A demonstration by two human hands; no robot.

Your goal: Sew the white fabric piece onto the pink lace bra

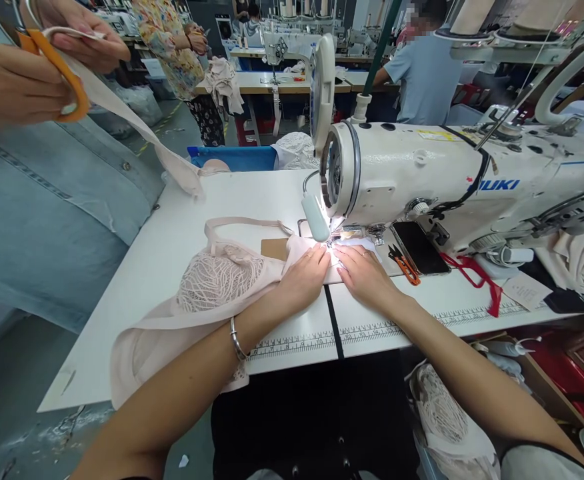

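Observation:
A pale pink bra [222,280] with lace-patterned cups lies across the white table, one end under the needle of a white sewing machine [392,167]. My left hand [305,277] lies on the fabric just left of the needle, fingers stretched forward and pressing it down. To the right of the needle, my right hand [365,273] rests flat on the cloth, its thumb apart from the fingers. The fingertips of both hands are close to the lit presser foot, whose details are hard to make out. A small lamp [315,217] hangs over the seam.
Orange thread snips [404,265] and a black phone [421,248] lie right of my hands, near a red ribbon [479,277]. At upper left, another person's hands hold orange-handled scissors [67,80] and a pale strip [137,127]. More bras [447,413] hang beside my lap.

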